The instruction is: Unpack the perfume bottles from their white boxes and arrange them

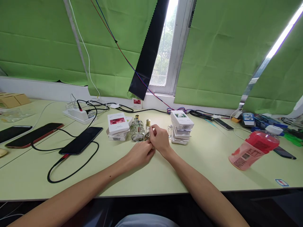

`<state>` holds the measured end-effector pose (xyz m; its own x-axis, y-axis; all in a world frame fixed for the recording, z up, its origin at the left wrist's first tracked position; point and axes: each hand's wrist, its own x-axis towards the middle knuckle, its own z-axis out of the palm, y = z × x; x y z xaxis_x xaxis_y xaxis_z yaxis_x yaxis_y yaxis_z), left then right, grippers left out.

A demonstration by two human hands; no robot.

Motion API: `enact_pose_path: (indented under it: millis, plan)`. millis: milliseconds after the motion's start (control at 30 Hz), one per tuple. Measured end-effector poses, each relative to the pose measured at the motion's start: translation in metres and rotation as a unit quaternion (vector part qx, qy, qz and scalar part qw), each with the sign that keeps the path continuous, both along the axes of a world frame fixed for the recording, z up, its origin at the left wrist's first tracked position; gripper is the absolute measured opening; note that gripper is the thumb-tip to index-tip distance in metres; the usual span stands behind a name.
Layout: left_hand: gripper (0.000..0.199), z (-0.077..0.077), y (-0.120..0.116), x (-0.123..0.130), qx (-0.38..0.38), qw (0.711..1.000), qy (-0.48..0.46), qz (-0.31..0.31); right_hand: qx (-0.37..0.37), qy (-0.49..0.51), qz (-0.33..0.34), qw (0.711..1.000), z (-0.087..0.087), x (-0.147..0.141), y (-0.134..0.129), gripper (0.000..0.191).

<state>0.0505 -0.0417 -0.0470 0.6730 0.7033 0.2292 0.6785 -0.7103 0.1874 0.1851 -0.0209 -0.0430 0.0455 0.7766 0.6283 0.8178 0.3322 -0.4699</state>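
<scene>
Just above the table, my left hand (140,154) is closed at the lower part of a glass perfume bottle with a gold spray neck (148,123). My right hand (161,138) crosses over the left fingertips, its curled fingers against the right side of the same bottle. Both hands cover most of that bottle. Directly to its left stand more clear perfume bottles (137,134), one with a gold neck. A small clear cap (169,130) sits between my right hand and a stack of white boxes (181,119). Other white boxes with a red picture (117,123) lie left of the bottles.
Phones (81,141) with charging cables lie on the left, near a white power strip (78,115). A pink drink bottle (254,149) stands at the right. Black cables (201,114) run along the wall, and another phone (223,124) lies beyond the boxes.
</scene>
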Motion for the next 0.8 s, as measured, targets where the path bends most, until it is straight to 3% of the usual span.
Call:
enact_pose_path:
  millis: [800]
  plan:
    - [0.027, -0.0044, 0.0023, -0.0016, 0.01, 1.0, -0.006, -0.008, 0.0, 0.007, 0.006, 1.0, -0.0006, 0.0002, 0.0002, 0.024]
